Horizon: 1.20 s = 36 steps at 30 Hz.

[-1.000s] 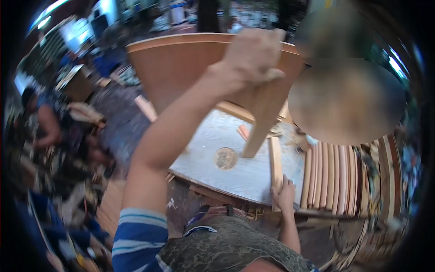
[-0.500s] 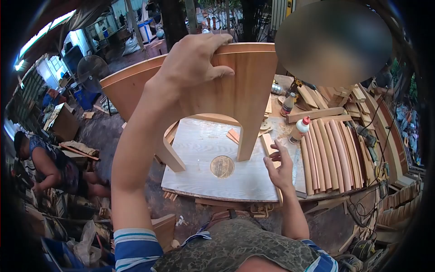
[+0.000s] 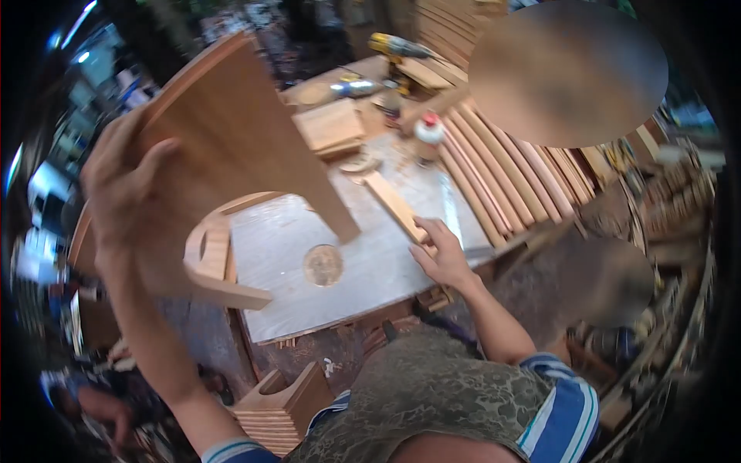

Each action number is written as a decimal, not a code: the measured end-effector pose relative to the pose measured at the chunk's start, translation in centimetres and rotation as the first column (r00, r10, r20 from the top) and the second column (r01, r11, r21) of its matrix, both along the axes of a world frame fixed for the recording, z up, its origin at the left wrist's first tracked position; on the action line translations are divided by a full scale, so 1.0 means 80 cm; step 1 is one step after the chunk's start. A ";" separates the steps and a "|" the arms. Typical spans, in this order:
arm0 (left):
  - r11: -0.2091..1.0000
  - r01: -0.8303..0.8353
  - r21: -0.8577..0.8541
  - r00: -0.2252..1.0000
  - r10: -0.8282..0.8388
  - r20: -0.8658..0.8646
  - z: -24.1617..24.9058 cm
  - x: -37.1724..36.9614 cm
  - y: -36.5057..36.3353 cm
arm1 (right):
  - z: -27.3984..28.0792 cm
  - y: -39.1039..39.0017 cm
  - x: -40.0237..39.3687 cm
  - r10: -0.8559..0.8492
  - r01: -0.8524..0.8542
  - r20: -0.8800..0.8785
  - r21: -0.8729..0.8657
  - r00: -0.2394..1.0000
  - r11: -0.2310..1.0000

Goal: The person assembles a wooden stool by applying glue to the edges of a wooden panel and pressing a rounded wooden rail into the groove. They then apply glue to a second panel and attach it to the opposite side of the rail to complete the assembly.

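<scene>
My left hand (image 3: 127,181), at the left, is closed over the curved upper edge of a large wooden panel (image 3: 247,131) with an arched cutout. The panel is held tilted above the work board, one leg pointing down near a round wooden inset (image 3: 323,265). My right hand (image 3: 444,255) is low at the board's near right edge. Its thumb and fingers are bent round the near end of a narrow wooden strip (image 3: 392,204); the hand hides that end. Motion blur softens the left hand and panel.
A red-capped glue bottle (image 3: 428,139) stands beside a row of curved wooden slats (image 3: 494,166). Behind are a yellow drill (image 3: 397,48) and wood blocks (image 3: 328,123). Grooved wooden pieces (image 3: 282,405) stand below. Another person (image 3: 100,405) is at lower left.
The view has swung toward the right. My left hand has carried the arched panel left and tilted it. My right hand has moved nearer my body along the strip, its fingers now round it.
</scene>
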<state>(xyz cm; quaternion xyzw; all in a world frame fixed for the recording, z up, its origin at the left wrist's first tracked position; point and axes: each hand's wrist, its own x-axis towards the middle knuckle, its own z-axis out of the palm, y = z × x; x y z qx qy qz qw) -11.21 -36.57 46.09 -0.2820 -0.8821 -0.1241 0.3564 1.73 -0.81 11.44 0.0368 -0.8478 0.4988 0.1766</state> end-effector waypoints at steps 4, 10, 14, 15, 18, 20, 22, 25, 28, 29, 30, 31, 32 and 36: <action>0.994 -0.111 0.022 0.993 0.110 0.030 -0.015 -0.008 -0.003 | -0.015 0.040 0.011 -0.099 0.098 0.052 0.019 0.994 0.995; 0.960 -0.276 -0.045 0.958 0.270 -0.100 -0.029 -0.024 0.005 | -0.042 0.101 0.019 -0.318 0.305 0.123 0.117 0.940 0.945; 0.937 -0.345 -0.065 0.931 0.332 -0.148 -0.031 -0.025 0.010 | -0.037 0.142 0.009 -0.387 0.375 0.055 0.161 0.920 0.913; 0.935 -0.351 -0.061 0.931 0.341 -0.128 -0.032 -0.025 0.008 | -0.032 0.154 0.004 -0.435 0.426 0.004 0.197 0.900 0.883; 0.932 -0.350 -0.090 0.933 0.338 -0.122 -0.030 -0.030 0.005 | -0.007 0.215 -0.014 -0.544 0.606 -0.269 0.386 0.795 0.695; 0.930 -0.348 -0.120 0.934 0.332 -0.136 -0.028 -0.026 0.005 | 0.032 0.254 -0.018 -0.645 0.704 -0.339 0.535 0.685 0.467; 0.946 -0.304 -0.113 0.952 0.296 -0.079 -0.025 -0.023 0.009 | 0.047 0.290 -0.025 -0.696 0.732 -0.369 0.595 0.616 0.332; 0.956 -0.270 -0.117 0.962 0.261 -0.086 -0.024 -0.032 -0.008 | 0.055 0.330 -0.027 -0.749 0.413 -0.016 0.842 0.662 0.347; 0.951 -0.288 -0.109 0.957 0.283 -0.062 -0.023 -0.027 -0.004 | 0.028 0.348 -0.031 -0.691 0.415 0.001 0.799 0.723 0.435; 0.959 -0.267 -0.092 0.964 0.264 -0.041 -0.022 -0.023 -0.002 | 0.033 0.350 -0.028 -0.687 0.400 0.023 0.799 0.726 0.449; 0.958 -0.272 -0.087 0.962 0.269 -0.045 -0.021 -0.023 -0.003 | 0.038 0.351 -0.029 -0.683 0.402 0.017 0.798 0.730 0.449; 0.970 -0.229 -0.078 0.973 0.229 -0.018 -0.022 -0.023 -0.004 | 0.041 0.353 -0.030 -0.693 0.385 0.058 0.797 0.718 0.465; 0.979 -0.190 -0.069 0.981 0.191 0.009 -0.021 -0.023 -0.007 | 0.041 0.354 -0.031 -0.699 0.366 0.100 0.794 0.709 0.485; 0.976 -0.194 -0.102 0.981 0.190 -0.039 -0.017 -0.017 -0.003 | 0.052 0.325 -0.029 -0.648 0.442 -0.106 0.812 0.754 0.382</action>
